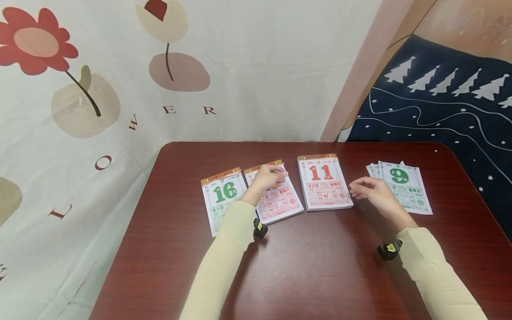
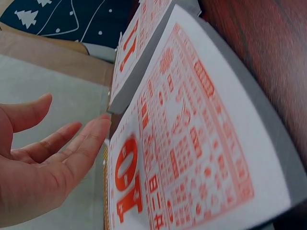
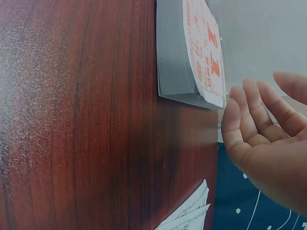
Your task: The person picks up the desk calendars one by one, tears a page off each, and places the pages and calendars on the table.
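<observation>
My left hand (image 1: 267,178) is over the upper part of the tear-off calendar showing a red 10 (image 1: 281,205), partly covering its number. In the left wrist view, the thumb and fingers of that hand (image 2: 53,165) are apart with nothing between them, beside the 10 page (image 2: 180,139). My right hand (image 1: 372,191) hovers between the thick calendar with a red 11 (image 1: 326,195) and the loose sheet with a green 9 (image 1: 412,195). Its fingers bend softly and hold nothing in the right wrist view, near the 11 calendar's side (image 3: 175,72).
A calendar showing a green 16 (image 1: 214,211) lies at the left, partly behind the left forearm. More loose sheets (image 1: 373,170) lie under the 9 sheet. The dark red table (image 1: 316,266) meets a white flower-printed cloth (image 1: 260,89) and a navy tree-patterned cloth (image 1: 432,111).
</observation>
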`<state>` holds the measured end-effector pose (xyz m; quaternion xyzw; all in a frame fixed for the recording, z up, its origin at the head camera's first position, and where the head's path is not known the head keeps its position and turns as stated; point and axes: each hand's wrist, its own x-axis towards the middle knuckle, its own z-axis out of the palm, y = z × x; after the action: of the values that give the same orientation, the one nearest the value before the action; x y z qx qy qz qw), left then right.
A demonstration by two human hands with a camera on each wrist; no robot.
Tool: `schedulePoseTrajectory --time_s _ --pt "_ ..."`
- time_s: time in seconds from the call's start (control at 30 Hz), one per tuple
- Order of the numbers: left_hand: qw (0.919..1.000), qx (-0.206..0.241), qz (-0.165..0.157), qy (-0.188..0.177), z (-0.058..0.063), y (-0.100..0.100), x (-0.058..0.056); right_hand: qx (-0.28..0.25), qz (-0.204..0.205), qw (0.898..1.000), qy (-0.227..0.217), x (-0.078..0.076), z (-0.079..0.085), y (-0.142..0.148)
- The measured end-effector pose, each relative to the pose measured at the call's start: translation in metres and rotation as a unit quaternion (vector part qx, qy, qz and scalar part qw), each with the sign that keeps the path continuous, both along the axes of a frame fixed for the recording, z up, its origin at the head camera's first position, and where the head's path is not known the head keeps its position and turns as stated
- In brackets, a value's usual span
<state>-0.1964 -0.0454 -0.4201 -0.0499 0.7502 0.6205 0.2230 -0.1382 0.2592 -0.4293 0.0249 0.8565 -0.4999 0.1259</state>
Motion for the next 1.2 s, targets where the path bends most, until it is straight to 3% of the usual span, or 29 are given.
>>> schedulePoseTrajectory --time_s 0.43,0.83,1.0,1.2 --pt "0.9991 0.021 -0.036 -0.007 -0.005 0.024 0.005 0.003 0.003 1.0 -0.016 -0.006 0.003 0.003" --pt "0.9994 0.017 -0.028 -0.015 -0.008 0.039 0.01 -0.014 -0.008 0.999 -0.034 -0.01 0.0 0.001" --pt "0.9995 0.003 -0.03 -0.004 -0.01 0.045 0.011 -0.015 -0.014 0.998 -0.053 -0.014 -0.002 0.001" --pt "0.9974 -0.051 -0.048 0.018 -0.013 0.05 0.011 -0.032 -0.017 0.997 -0.062 -0.019 -0.009 0.0"
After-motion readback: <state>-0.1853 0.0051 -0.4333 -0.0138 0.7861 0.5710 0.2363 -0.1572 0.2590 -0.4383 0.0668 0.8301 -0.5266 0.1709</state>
